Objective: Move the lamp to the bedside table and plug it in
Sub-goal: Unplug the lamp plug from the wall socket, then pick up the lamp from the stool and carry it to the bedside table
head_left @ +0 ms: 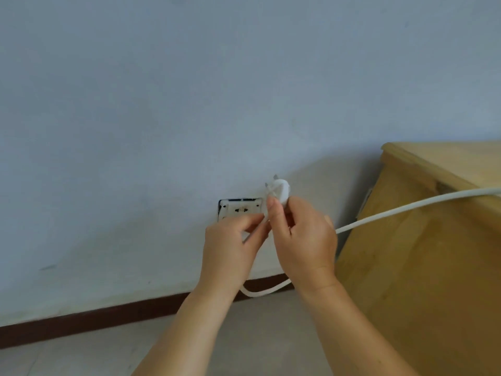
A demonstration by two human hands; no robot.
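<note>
A white plug (280,191) with metal prongs pointing up and left is held in my right hand (303,240), just right of and slightly above a white wall socket (240,208). My left hand (230,248) pinches a thin white strand or part of the cord just below the plug, in front of the socket's lower edge. The white cord (412,208) runs from my right hand up to the right past the wooden bedside table (423,267); a loop of it (260,291) sags to the floor. The lamp itself is out of view.
A pale blue-white wall (189,104) fills most of the view, with a dark brown skirting board (108,313) along its foot. Light grey floor (95,356) lies below. The bedside table stands close to the wall at the right.
</note>
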